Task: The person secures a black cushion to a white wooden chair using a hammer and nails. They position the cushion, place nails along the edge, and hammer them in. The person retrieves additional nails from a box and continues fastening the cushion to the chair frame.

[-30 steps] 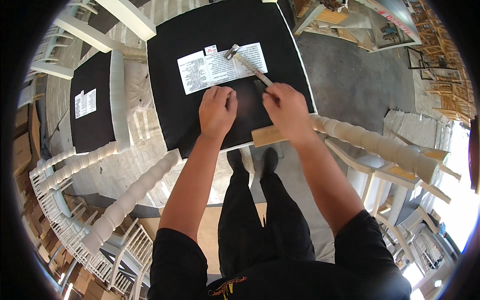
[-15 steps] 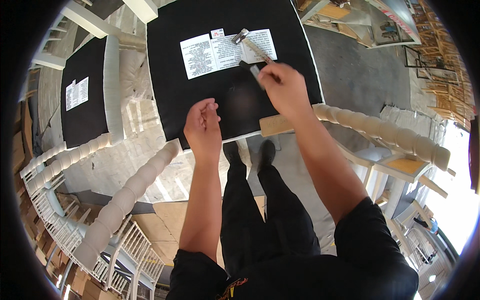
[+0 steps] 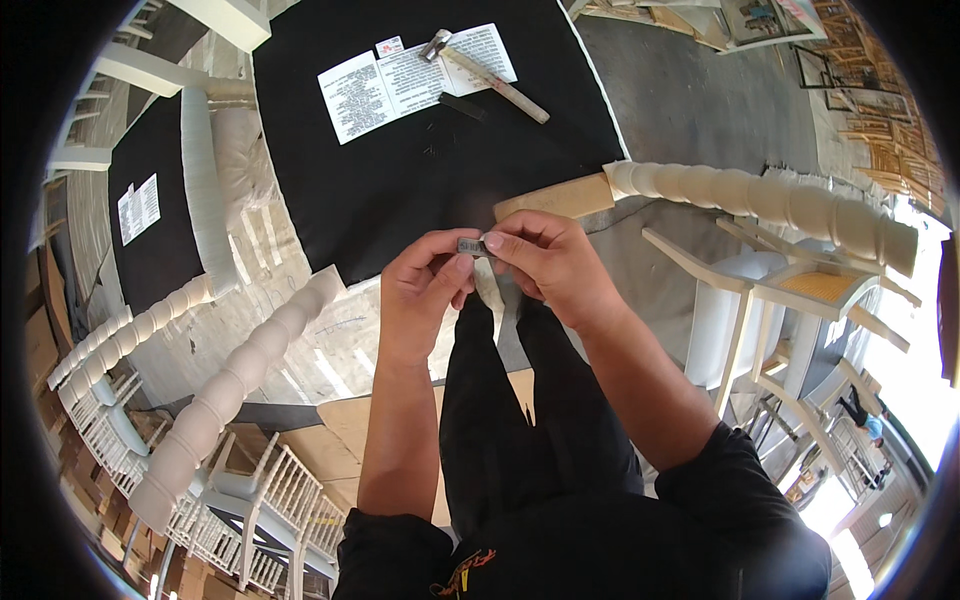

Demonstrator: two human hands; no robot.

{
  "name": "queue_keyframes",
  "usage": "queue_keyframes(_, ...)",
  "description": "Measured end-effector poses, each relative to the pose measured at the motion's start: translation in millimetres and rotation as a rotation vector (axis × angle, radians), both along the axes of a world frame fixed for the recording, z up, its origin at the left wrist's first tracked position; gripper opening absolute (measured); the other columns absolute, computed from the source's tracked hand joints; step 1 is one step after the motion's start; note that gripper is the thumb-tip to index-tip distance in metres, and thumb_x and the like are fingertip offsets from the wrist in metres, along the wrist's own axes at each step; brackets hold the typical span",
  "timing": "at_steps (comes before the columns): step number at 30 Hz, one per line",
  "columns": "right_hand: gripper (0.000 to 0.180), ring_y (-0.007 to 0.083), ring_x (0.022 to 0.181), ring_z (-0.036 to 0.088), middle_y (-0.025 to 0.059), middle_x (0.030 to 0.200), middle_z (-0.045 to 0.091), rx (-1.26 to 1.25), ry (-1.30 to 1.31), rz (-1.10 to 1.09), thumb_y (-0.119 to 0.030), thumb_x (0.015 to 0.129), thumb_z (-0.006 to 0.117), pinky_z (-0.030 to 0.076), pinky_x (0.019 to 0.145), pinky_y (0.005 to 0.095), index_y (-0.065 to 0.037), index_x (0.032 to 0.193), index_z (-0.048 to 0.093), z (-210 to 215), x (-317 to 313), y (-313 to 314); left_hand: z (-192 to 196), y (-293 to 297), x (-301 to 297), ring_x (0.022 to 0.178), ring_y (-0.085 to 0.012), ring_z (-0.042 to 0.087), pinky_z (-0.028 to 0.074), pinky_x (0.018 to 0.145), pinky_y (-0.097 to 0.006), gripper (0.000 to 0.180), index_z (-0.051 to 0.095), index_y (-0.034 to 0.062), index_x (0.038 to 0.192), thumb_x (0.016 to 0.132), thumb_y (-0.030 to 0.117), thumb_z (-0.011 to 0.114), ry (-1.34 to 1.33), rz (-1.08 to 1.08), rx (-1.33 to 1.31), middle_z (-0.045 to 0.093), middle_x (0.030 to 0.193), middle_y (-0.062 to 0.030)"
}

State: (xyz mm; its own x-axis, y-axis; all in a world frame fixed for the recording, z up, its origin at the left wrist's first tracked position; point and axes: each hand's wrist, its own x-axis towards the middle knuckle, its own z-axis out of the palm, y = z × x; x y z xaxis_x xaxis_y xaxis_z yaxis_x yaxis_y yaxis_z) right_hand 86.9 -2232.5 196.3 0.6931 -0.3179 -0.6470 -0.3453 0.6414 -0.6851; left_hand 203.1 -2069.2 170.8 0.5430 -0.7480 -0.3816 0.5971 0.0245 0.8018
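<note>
Grey floor (image 3: 690, 90) beyond an upturned black seat underside (image 3: 360, 200); hammer (image 3: 496, 84) lying on top, across paper labels (image 3: 412, 84). Small grey piece (image 3: 468, 246): likely light, stiff, hard to break, perhaps slick-faced; best gripped by the short ends. Pinched between left fingers (image 3: 445, 282) and right fingers (image 3: 513, 248), one end each; held above the underside's near edge, well apart from hammer.

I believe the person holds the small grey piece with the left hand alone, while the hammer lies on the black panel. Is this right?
Not quite: in the head view, the left hand and the right hand both hold the small grey piece. The hammer does lie on the black panel.
</note>
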Motion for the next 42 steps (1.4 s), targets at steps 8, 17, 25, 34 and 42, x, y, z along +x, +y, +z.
queue_keyframes(8,0.01,0.0065,0.067,0.059,0.0019,0.09,0.072,-0.223,-0.147,0.011,-0.004,0.102,0.079,0.044,0.058,0.0251,0.002,0.11,0.075,-4.1,-16.8,4.3,4.0,7.1,-8.6,0.085,-0.01,0.067,0.05,0.064,-0.024,0.03,0.075,0.0047,0.121,0.093,-0.004,0.082,-0.699,-0.081,0.125,0.073,0.111,-0.0031)
queue_keyframes(17,0.013,0.0154,0.066,0.064,0.0097,0.088,0.072,-1.372,-0.417,0.136,-0.002,0.096,0.082,0.048,0.06,0.03,0.001,0.107,0.076,-29.9,5.8,-50.9,-34.3,-6.2,30.3,0.084,-0.0279,0.07,0.056,0.07,-0.039,0.034,0.08,0.007,0.109,0.078,0.003,0.092,-1.596,-0.002,0.18,0.073,0.104,-0.0083)
queue_keyframes(25,0.017,0.0223,0.078,0.07,0.0117,0.094,0.074,-1.591,-0.383,0.161,-0.005,0.095,0.083,0.052,0.067,0.033,0.001,0.108,0.076,-70.6,4.1,-76.0,-72.4,18.0,37.2,0.098,-0.0274,0.067,0.049,0.087,-0.042,0.031,0.079,0.0104,0.104,0.077,0.011,0.093,-1.718,-0.04,0.253,0.069,0.111,-0.0054)
queue_keyframes(34,0.026,0.0369,0.102,0.072,0.0151,0.108,0.076,-1.899,-0.43,0.282,-0.01,0.091,0.085,0.057,0.091,0.0452,0.0,0.113,0.076,-83.0,-13.0,-61.6,-70.4,17.5,28.2,0.104,-0.0317,0.067,0.049,0.09,-0.044,0.025,0.076,0.0102,0.101,0.082,0.016,0.091,-1.798,0.0,0.192,0.071,0.115,-0.0077)
queue_keyframes(42,0.028,0.036,0.109,0.072,0.013,0.115,0.076,-1.886,-0.444,0.228,-0.016,0.092,0.085,0.054,0.096,0.0472,-0.003,0.116,0.076,-100.0,-30.1,-56.0,-63.7,12.9,58.3,0.143,-0.0404,0.061,0.054,0.113,-0.048,0.045,0.085,0.0138,0.121,0.085,-0.01,0.074,-1.86,-0.329,0.083,0.065,0.153,-0.0159)
